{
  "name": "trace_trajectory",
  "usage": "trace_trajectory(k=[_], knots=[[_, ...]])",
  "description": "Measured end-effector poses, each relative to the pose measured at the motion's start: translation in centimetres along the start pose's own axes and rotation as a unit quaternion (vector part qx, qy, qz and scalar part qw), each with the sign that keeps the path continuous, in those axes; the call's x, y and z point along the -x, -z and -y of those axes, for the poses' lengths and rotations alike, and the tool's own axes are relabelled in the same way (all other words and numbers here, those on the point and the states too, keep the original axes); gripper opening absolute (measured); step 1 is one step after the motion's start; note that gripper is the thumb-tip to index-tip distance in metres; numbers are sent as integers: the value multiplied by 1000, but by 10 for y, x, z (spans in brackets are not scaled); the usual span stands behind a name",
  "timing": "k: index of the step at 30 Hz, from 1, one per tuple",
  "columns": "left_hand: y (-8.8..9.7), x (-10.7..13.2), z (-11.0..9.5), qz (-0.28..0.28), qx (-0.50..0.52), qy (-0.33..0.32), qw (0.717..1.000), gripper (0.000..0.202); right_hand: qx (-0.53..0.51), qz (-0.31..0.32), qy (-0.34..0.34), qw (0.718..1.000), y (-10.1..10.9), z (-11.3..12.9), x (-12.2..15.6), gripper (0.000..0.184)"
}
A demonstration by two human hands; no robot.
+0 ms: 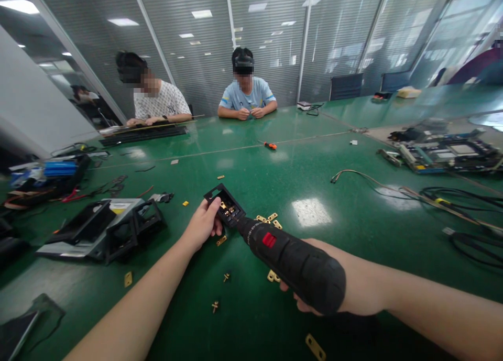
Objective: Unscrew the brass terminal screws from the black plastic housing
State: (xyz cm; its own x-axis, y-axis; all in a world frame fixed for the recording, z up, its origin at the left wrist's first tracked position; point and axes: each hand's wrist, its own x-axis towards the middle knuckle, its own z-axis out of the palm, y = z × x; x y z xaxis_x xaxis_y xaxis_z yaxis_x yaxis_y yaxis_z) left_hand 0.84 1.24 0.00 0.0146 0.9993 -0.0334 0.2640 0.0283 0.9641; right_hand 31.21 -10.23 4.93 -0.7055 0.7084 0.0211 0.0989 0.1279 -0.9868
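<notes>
My left hand grips a small black plastic housing, thumb over its edge, above the green table. Brass-coloured metal parts show inside the housing. In my right hand is a black cordless drill with a red switch on top; its body hides most of my fingers. The drill's nose points into the near end of the housing, and its tip is hidden there. Around the housing lie several brass plates, one brass strip nearer me, and two small brass pieces with pins.
Black and grey frames stand at left, by a pile with a blue block. An orange screwdriver lies farther off. Circuit boards and black cables lie right. Two people sit across the table.
</notes>
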Motion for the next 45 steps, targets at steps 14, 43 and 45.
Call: trace_trajectory(k=[14,43,45], knots=[[1,-1,2,0,5,2,1000,50,59,-3,-28,998,6,14,2,27],[-1,0,-3,-5,8,7,1000,48,89,3,-3,996,6,9,2,26],[-2,1,-4,-6,8,9,1000,48,86,2,-6,996,6,7,2,26]])
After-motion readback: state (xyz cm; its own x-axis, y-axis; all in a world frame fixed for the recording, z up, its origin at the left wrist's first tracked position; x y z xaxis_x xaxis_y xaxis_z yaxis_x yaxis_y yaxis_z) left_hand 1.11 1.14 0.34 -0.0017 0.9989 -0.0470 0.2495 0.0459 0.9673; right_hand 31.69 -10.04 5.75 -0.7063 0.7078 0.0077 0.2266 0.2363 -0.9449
